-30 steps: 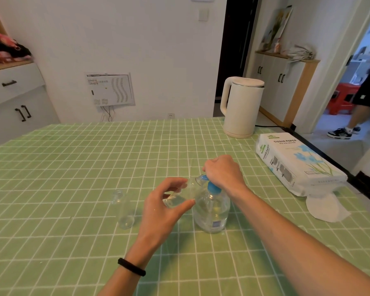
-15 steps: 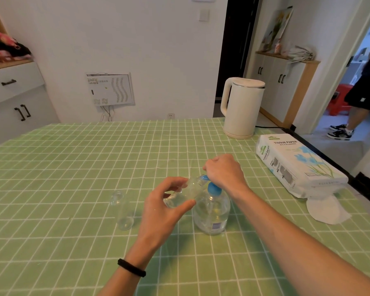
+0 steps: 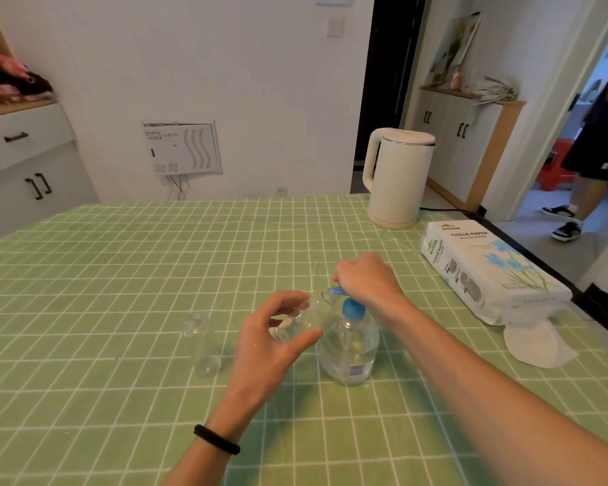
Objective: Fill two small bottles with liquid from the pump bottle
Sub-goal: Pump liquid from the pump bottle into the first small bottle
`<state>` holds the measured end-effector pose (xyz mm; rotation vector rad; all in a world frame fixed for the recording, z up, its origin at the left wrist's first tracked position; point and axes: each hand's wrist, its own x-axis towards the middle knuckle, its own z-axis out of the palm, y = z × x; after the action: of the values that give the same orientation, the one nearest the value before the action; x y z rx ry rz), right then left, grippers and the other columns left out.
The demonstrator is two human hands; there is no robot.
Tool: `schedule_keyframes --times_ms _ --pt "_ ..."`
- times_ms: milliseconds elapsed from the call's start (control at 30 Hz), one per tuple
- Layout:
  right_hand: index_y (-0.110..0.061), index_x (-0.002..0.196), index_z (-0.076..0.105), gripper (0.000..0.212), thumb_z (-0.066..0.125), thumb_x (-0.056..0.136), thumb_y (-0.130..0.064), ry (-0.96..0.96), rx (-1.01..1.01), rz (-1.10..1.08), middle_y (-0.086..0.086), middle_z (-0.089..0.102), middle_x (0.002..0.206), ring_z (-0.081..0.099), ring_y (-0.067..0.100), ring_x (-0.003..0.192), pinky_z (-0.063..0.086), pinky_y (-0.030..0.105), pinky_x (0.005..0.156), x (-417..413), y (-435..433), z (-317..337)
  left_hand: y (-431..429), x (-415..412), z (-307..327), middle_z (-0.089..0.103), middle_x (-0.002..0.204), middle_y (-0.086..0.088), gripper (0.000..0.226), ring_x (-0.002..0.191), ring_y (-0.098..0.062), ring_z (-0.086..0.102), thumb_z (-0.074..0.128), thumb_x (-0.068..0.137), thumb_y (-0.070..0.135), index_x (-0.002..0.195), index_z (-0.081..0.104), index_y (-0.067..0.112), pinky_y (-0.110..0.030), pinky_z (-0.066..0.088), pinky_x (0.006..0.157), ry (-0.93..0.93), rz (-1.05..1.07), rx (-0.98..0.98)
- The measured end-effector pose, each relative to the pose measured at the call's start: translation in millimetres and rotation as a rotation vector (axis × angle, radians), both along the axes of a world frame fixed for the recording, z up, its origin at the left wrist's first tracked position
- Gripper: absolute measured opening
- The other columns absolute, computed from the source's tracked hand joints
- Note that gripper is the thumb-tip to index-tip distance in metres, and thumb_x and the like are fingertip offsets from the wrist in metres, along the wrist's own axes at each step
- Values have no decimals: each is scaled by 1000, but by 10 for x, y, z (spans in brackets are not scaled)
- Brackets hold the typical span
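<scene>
Grip of the left hand (image 3: pixel 271 349) was clamped on a tilted bottle (image 3: pixel 308 315), mouth at the pump bottle (image 3: pixel 351 349) spout, middle of the bench (image 3: pixel 120 275). The right hand (image 3: pixel 365 282) gripped the pump top. A spare bottle (image 3: pixel 202 345) stood beside.

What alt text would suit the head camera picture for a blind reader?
A left hand holds a small clear bottle tilted, mouth at the blue spout of a pump bottle, while the right hand grips its top. A second small bottle stands to their left on a green checked table, with a white kettle and tissue pack to the right.
</scene>
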<state>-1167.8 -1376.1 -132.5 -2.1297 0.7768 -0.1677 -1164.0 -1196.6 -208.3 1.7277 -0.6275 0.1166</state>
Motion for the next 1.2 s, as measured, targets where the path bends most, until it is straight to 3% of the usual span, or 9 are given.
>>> schedule_keyframes --times_ms 100,300,400,467,600,700,833,1033,1200 --pt "-19 67 38 25 53 86 -17 -9 -72 31 -3 38 59 33 18 53 27 32 53 40 7 55 3 15 23 76 109 20 44 109 -6 69 93 77 18 113 73 33 -9 48 89 -11 -4 -4" --pt "-20 66 39 26 54 87 -16 -15 -71 24 -3 38 57 33 18 52 28 31 53 59 -6 1 8 17 22 76 110 21 45 109 -6 70 93 77 17 113 73 34 -11 49 89 -19 5 2" --pt "-12 74 60 17 58 90 -19 -23 -54 -7 -1 55 66 48 21 59 40 33 59 41 -21 -35 -11 18 8 75 109 21 44 108 -6 70 93 77 17 113 73 33 -12 49 89 -13 8 11" --pt "-8 96 77 25 57 93 -22 -8 -33 -19 3 75 88 68 26 79 58 38 77 25 -25 -65 -14 13 -13 75 109 22 44 107 -4 70 93 76 16 113 73 32 -12 49 89 0 9 18" --pt "-9 107 81 33 54 95 -23 5 -30 -25 7 80 105 74 30 97 62 46 93 5 -4 -81 -9 -7 -40 75 110 23 45 108 -5 70 93 76 19 114 73 33 -15 52 90 9 9 22" --pt "-8 93 76 26 55 93 -23 -9 -30 -20 5 77 93 70 30 86 59 40 80 14 -13 -91 -8 6 -38 75 109 24 45 109 -5 70 93 76 19 114 73 34 -14 51 90 13 9 15" --pt "-14 74 55 19 56 91 -21 14 -20 8 1 56 70 51 24 65 38 32 60 25 -27 -58 0 15 -32 75 110 23 45 109 -5 70 93 76 20 114 73 34 -12 49 90 12 3 13" --pt "-20 67 39 26 54 88 -18 -5 -90 60 -4 38 58 34 17 52 28 30 53 75 -58 33 -12 31 21 75 111 21 45 110 -7 69 93 77 19 114 72 36 -13 49 91 -10 -4 -2" --pt "-16 72 51 18 57 89 -20 -5 -28 1 -1 48 64 43 19 57 35 32 57 70 -48 -29 -9 22 7 75 110 21 45 109 -6 69 93 77 17 114 73 33 -11 49 89 -10 -1 -3"
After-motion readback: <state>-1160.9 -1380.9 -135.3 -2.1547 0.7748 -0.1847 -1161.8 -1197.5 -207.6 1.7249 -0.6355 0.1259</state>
